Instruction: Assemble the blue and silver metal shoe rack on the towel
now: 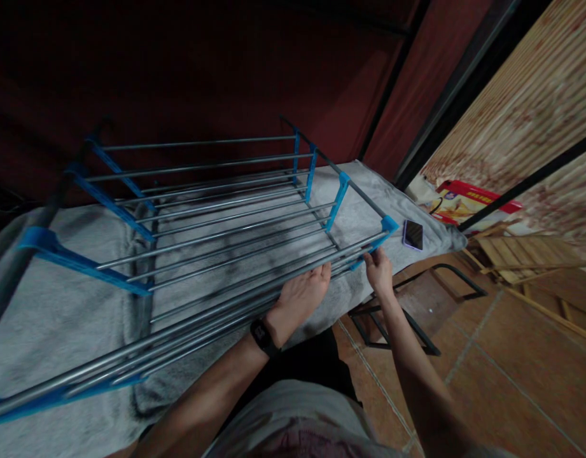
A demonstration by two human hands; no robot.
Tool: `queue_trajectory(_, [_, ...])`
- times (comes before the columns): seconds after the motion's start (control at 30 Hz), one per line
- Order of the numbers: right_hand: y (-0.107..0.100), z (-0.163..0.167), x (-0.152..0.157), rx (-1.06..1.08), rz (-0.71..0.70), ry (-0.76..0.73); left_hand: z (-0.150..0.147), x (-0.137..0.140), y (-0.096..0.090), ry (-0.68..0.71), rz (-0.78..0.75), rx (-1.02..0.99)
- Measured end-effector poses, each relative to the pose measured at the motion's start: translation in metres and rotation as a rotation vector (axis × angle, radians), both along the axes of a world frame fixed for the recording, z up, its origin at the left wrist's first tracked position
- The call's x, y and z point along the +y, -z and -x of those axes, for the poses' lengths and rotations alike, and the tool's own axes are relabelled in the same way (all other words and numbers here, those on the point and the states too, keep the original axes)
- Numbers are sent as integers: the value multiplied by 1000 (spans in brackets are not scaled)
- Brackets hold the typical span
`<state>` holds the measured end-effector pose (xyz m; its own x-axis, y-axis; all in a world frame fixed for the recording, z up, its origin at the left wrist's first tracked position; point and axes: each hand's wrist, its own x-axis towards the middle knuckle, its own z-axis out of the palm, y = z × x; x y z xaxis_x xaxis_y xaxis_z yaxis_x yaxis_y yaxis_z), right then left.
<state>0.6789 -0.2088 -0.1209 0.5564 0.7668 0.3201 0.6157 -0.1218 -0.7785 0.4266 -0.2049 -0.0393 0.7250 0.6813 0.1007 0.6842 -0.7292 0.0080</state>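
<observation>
A rack of grey metal tubes (245,228) with blue plastic brackets lies on a light grey blanket, its open side towards me. Along its near edge, several tubes run close together. My left hand (302,291), with a dark band at the wrist, is closed at these near tubes; part of its fingers is hidden. Just to the right, my right hand (379,272) pinches the tube ends beside the blue corner bracket (389,225). Its thumb and fingertips are at the underside of that bracket.
The grey blanket (369,191) covers the raised surface under the rack. A phone (413,235) lies at its right end. Below stands a dark-framed stool (424,299) on the tiled floor. Farther right are a wooden folding chair (531,257) and a red-and-yellow box (478,202).
</observation>
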Motion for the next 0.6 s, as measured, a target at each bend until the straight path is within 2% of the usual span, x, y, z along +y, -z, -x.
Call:
queue_trajectory(0.23, [1,3,2,1,6,14,2,2,2,27,-102,7])
queue_trajectory(0.6, [3,6,2,18,6,-10,2,6,5,3,-64,28])
